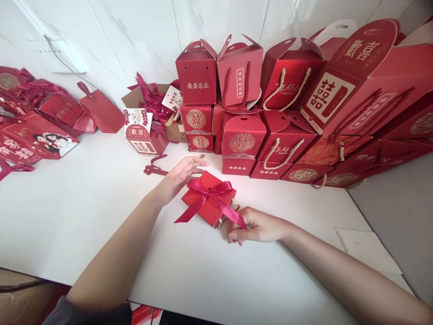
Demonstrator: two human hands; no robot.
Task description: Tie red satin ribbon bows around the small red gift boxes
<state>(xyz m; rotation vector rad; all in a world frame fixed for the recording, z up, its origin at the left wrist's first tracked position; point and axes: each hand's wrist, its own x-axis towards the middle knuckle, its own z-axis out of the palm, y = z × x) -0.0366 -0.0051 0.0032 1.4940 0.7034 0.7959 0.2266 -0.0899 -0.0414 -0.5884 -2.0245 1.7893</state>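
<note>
Red gift box (pixel 209 214) on bench (pixel 182 266), between our hands: flap closed, bow (pixel 208 193) tied, ribbon tails (pixel 189 210) loose; no undone part visible. Our left hand (pixel 179 178) open; right (pixel 248 225) curled beside box, grip unclear.

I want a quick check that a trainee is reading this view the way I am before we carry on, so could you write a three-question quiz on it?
1. What lies across the top of the small box between the left hand and the right hand?
A. A white card
B. A ribbon bow
C. A coiled cable

2. True or false: the open brown carton stands to the left of the stacked red boxes.

3. Fill in one word: the right hand is at the side of the small box where a twisted, pale ____ shows.

Key: 1. B; 2. true; 3. cord
</note>
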